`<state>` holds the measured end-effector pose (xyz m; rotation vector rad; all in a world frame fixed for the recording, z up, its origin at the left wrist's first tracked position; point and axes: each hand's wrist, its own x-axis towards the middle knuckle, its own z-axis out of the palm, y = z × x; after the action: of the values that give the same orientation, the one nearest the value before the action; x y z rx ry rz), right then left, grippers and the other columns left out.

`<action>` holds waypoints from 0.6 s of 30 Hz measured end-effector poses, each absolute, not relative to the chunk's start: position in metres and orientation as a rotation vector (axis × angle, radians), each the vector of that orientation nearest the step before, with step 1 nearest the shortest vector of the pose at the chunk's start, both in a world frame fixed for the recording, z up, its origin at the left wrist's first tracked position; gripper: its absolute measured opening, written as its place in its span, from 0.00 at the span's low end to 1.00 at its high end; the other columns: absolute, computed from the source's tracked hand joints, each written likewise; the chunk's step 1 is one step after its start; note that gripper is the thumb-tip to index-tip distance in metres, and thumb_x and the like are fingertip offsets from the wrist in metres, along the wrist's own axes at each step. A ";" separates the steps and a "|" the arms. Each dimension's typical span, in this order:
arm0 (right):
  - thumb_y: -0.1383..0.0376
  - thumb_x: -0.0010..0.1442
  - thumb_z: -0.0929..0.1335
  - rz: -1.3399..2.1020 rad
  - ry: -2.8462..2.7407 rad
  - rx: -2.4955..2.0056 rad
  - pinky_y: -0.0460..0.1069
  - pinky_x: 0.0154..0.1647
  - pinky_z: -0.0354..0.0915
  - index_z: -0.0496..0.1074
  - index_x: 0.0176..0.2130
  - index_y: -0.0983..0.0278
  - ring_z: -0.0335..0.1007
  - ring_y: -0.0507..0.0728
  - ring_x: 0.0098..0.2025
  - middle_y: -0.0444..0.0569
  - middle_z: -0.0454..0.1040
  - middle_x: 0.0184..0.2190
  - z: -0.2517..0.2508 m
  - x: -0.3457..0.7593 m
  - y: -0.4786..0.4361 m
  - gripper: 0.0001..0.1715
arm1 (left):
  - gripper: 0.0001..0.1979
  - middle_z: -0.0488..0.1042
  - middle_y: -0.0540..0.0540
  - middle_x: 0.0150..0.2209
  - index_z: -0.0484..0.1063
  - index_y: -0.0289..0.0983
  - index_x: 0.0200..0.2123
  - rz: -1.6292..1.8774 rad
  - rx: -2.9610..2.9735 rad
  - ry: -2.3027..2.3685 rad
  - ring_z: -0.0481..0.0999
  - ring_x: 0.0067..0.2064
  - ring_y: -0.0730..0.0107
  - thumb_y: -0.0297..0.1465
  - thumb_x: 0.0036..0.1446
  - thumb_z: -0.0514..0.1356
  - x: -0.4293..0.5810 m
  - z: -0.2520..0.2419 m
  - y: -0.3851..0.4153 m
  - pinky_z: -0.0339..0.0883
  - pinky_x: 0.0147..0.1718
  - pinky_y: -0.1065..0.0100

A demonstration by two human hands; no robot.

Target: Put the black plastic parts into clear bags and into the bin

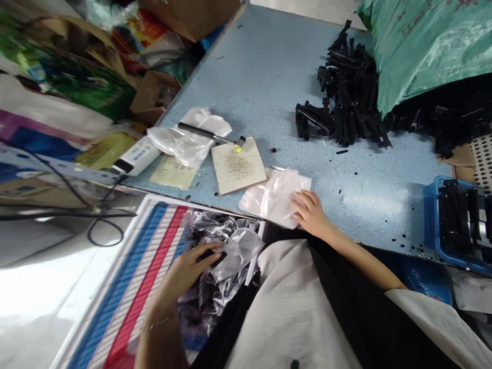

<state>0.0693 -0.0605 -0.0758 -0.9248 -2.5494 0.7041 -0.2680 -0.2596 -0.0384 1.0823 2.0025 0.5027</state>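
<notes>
My left hand (pixel 200 264) is closed at the edge of a striped basket, around a small black part (pixel 216 257) and a clear plastic bag (pixel 242 251). Whether the part sits inside that bag I cannot tell. Beneath it, the basket (pixel 126 287) holds many bagged black parts (pixel 209 297). On the table's near edge, my right hand (pixel 310 212) lies with fingers spread over flat clear plastic bags (pixel 279 192). Beside those bags is a worn square board (pixel 234 177), with the head of a black-handled hammer (pixel 198 130) resting on it.
A heap of black parts (pixel 346 92) lies on the blue table (pixel 269 66), near a green sack (pixel 434 51). A blue basket (pixel 432 215) with black parts stands at right. Crumpled plastic (pixel 192 138) and a white box (pixel 142 154) lie at left. Cables (pixel 100 220) hang beyond the edge.
</notes>
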 end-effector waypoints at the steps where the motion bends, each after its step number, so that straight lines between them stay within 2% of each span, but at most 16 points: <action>1: 0.67 0.67 0.66 0.699 -2.532 -0.861 0.72 0.70 0.53 0.73 0.58 0.62 0.57 0.68 0.68 0.59 0.69 0.62 -0.076 0.060 -0.067 0.21 | 0.30 0.84 0.43 0.43 0.82 0.40 0.42 0.477 1.028 2.021 0.82 0.46 0.49 0.56 0.45 0.65 -0.271 -0.055 -0.263 0.76 0.43 0.59; 5: 0.65 0.70 0.63 0.942 -2.493 -0.492 0.66 0.65 0.64 0.72 0.58 0.60 0.65 0.63 0.62 0.57 0.73 0.55 -0.070 0.024 -0.096 0.19 | 0.31 0.84 0.43 0.41 0.81 0.36 0.42 0.430 0.914 2.071 0.81 0.42 0.52 0.54 0.44 0.64 -0.272 -0.093 -0.272 0.73 0.41 0.62; 8: 0.64 0.70 0.65 1.161 -2.567 -0.314 0.60 0.65 0.66 0.70 0.60 0.63 0.67 0.62 0.61 0.58 0.72 0.56 -0.079 -0.008 -0.118 0.20 | 0.30 0.83 0.44 0.39 0.81 0.36 0.46 0.484 0.918 2.055 0.80 0.40 0.56 0.52 0.49 0.63 -0.272 -0.085 -0.276 0.72 0.38 0.65; 10: 0.64 0.66 0.69 1.258 -2.690 -0.287 0.60 0.67 0.63 0.66 0.63 0.67 0.63 0.64 0.65 0.62 0.68 0.61 -0.096 -0.034 -0.129 0.28 | 0.28 0.83 0.45 0.41 0.80 0.37 0.49 0.555 0.939 2.010 0.80 0.42 0.57 0.50 0.52 0.63 -0.269 -0.065 -0.278 0.72 0.39 0.66; 12: 0.64 0.60 0.74 1.311 -2.851 -0.357 0.64 0.68 0.59 0.61 0.66 0.69 0.56 0.69 0.70 0.69 0.60 0.67 -0.120 -0.062 -0.136 0.40 | 0.27 0.82 0.44 0.45 0.79 0.39 0.51 0.648 0.956 1.952 0.80 0.44 0.57 0.49 0.54 0.64 -0.266 -0.037 -0.281 0.72 0.42 0.64; 14: 0.66 0.53 0.78 1.366 -2.994 -0.404 0.67 0.69 0.56 0.62 0.65 0.69 0.49 0.73 0.73 0.70 0.54 0.70 -0.146 -0.087 -0.141 0.45 | 0.27 0.82 0.42 0.47 0.79 0.39 0.52 0.736 0.975 1.915 0.79 0.44 0.56 0.49 0.54 0.64 -0.265 -0.011 -0.286 0.73 0.43 0.63; 16: 0.69 0.49 0.78 1.522 -2.986 -0.468 0.68 0.70 0.52 0.72 0.56 0.67 0.49 0.73 0.73 0.65 0.60 0.69 -0.168 -0.105 -0.146 0.35 | 0.28 0.82 0.42 0.44 0.80 0.39 0.51 0.768 0.989 1.937 0.79 0.40 0.57 0.50 0.53 0.65 -0.271 0.005 -0.297 0.73 0.38 0.63; 18: 0.70 0.49 0.77 1.706 -2.858 -0.562 0.67 0.69 0.52 0.78 0.42 0.65 0.58 0.71 0.69 0.56 0.74 0.59 -0.186 -0.113 -0.152 0.18 | 0.29 0.82 0.44 0.37 0.79 0.39 0.52 0.716 0.977 2.003 0.77 0.33 0.60 0.51 0.54 0.64 -0.285 0.000 -0.311 0.70 0.32 0.65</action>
<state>-0.1129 -0.1515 -0.1856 -0.5618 -2.8583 1.7059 -0.2852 -0.3108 0.0003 0.9774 2.0032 0.7162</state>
